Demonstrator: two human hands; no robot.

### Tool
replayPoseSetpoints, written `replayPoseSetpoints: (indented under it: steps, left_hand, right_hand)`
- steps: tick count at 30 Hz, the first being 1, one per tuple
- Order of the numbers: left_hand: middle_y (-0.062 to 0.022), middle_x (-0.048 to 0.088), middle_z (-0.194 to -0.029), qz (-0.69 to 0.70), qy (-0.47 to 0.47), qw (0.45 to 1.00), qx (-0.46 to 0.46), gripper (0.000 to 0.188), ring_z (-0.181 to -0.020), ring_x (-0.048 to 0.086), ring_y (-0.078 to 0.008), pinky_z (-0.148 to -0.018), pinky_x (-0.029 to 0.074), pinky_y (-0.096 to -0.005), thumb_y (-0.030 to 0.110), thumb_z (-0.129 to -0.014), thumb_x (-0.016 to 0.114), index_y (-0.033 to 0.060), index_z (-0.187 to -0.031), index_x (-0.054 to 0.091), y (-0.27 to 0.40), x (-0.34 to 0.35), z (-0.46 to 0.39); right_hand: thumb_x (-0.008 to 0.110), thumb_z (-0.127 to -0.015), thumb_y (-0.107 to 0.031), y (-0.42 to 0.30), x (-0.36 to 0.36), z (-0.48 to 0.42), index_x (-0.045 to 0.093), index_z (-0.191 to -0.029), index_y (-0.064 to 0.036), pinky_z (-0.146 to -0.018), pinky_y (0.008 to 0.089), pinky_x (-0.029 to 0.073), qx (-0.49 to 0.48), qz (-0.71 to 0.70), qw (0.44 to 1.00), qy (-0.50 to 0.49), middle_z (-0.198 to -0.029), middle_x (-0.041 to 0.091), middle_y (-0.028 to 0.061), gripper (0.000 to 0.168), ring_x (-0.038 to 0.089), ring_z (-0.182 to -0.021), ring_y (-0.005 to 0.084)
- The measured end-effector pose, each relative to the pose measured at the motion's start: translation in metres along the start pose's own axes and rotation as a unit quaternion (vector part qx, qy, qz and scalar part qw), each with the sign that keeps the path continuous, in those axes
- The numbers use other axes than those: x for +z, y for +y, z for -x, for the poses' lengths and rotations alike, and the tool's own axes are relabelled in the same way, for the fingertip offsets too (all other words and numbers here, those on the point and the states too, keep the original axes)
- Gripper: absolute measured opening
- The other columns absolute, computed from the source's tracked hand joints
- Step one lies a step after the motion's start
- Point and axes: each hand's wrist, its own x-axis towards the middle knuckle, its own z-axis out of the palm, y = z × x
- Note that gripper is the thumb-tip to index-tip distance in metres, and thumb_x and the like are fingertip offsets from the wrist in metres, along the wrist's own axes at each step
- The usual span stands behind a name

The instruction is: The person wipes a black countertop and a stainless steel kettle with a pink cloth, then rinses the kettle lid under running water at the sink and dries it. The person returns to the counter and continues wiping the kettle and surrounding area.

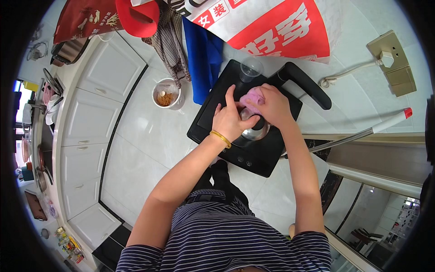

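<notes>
A rounded stainless-steel lid (257,134) with a black knob (257,123) sits low over the black appliance with touch buttons (217,117). My left hand (229,120), with a gold bangle at the wrist, grips this lid. Its thumb lies against the knob and its index finger sticks out. Folded pink cloth (252,99) is bunched in my right hand (276,108), pressed against the lid's far side. Just beyond that hand a thick black handle (307,85) slants to the right; where it joins is partly hidden. Behind the cloth stands a clear plastic cup (251,69).
On the floor, left of the appliance, is a white bin (169,94) with brown waste inside. Bags (282,30) and a blue cloth (202,61) hang at the back. A plugged cord (353,71) and a mop handle (360,136) are at right, white cabinets (91,115) at left.
</notes>
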Motion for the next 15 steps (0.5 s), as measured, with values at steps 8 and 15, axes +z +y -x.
replayPoseSetpoints:
  steps: [8, 15]
  left_hand:
    - [-0.002, 0.065, -0.1, 0.019, -0.001, 1.0, -0.01, 0.102, -0.086, 0.063, -0.0246, -0.099, 0.028, -0.0557, 0.042, -0.066, 0.072, 0.0059, -0.138, 0.009, 0.0, 0.004, 0.002]
    - [-0.0054, 0.065, -0.101, 0.042, -0.003, 0.999, -0.004, 0.097, -0.083, 0.064, -0.025, -0.095, 0.036, -0.0456, 0.039, -0.067, 0.072, 0.0058, -0.137, 0.014, -0.001, 0.004, 0.002]
  right_hand:
    - [0.065, -0.079, -0.03, -0.007, 0.009, 0.051, 0.06, -0.091, -0.001, -0.066, 0.0374, 0.047, 0.174, -0.006, 0.97, 0.172, -0.081, 0.063, 0.0138, 0.031, 0.061, -0.075, 0.0321]
    - [0.068, -0.08, -0.02, -0.032, 0.046, 0.104, 0.058, -0.089, -0.002, -0.066, 0.0275, 0.046, 0.218, -0.233, 0.886, 0.336, -0.081, 0.062, 0.0088, 0.022, 0.06, -0.072, 0.017]
